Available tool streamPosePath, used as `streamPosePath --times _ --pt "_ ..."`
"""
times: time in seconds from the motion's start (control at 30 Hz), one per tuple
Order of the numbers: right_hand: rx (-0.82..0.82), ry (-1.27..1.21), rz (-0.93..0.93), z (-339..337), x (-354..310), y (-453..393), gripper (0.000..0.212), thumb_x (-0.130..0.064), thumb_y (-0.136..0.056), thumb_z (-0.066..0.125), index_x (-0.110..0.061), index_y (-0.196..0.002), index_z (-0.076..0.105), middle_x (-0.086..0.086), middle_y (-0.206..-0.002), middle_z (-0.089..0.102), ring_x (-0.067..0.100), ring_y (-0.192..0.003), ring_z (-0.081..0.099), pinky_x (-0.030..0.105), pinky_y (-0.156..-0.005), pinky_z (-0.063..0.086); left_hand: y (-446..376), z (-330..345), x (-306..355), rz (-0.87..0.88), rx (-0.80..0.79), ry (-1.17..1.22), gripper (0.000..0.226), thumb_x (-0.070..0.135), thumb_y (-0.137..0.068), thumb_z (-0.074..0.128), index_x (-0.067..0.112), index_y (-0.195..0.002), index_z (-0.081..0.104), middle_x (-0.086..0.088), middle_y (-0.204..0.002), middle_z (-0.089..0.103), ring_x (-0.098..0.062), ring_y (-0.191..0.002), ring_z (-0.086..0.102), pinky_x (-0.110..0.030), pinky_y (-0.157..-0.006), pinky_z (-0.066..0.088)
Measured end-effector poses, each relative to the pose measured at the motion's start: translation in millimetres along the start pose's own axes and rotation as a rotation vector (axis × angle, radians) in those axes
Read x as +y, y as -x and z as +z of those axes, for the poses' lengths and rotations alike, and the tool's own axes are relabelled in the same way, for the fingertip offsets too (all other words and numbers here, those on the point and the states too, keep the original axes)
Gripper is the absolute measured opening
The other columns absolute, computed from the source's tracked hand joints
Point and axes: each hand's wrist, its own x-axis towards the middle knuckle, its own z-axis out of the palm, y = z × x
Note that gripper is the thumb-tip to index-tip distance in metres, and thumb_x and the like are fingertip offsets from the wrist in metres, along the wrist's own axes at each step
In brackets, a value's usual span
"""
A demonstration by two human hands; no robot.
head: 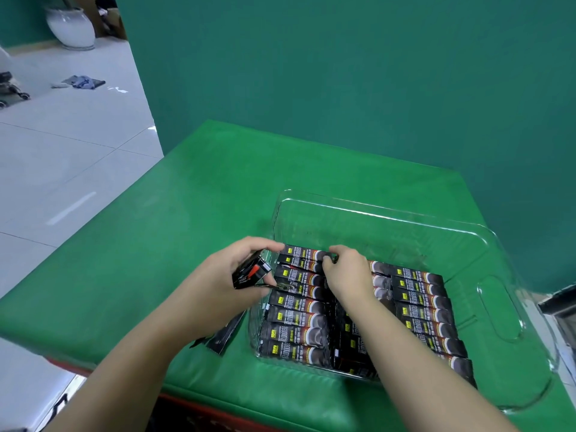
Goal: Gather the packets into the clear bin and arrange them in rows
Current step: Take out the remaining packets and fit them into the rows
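Observation:
A clear plastic bin (386, 213) stands on the green table. Several dark coffee packets (296, 325) lie in it in rows, a left column and a right column (420, 302). My left hand (240, 269) hovers at the bin's left wall and grips a small bunch of packets (249, 272). My right hand (346, 269) reaches into the bin and pinches the end of the farthest packet (300, 253) in the left row. Loose packets (226, 333) lie on the table under my left forearm, partly hidden.
The green table (193, 198) ends at the left and front edges, with a tiled floor (62, 169) beyond. A green wall stands behind. The bin's far half holds no packets. A dark object (561, 299) pokes in at the right edge.

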Motion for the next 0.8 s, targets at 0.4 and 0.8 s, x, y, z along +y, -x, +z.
streamPosePath --times 0.4,0.8 --pt "-0.549 -0.544 -0.136 -53.5 -32.5 48.4 0.028 -0.038 -0.096 0.049 -0.022 -0.083 0.067 -0.004 -0.064 0.067 0.007 -0.05 0.053 0.014 -0.051 0.039 -1.0 -0.4 10.8 0.109 0.095 0.109 0.08 -0.015 -0.08 0.055 0.061 -0.107 0.052 0.008 -0.089 0.071 -0.017 -0.06 0.052 -0.029 -0.053 0.044" --pt "-0.497 -1.128 0.087 -50.1 -36.6 42.2 0.019 0.002 -0.088 0.058 -0.01 -0.102 0.06 -0.005 -0.06 0.058 0.002 -0.047 0.047 0.014 -0.045 0.036 2.8 5.5 8.9 0.06 0.028 0.047 0.072 -0.009 -0.083 0.057 0.055 -0.116 0.052 0.015 -0.094 0.07 -0.003 -0.058 0.053 -0.019 -0.057 0.041"
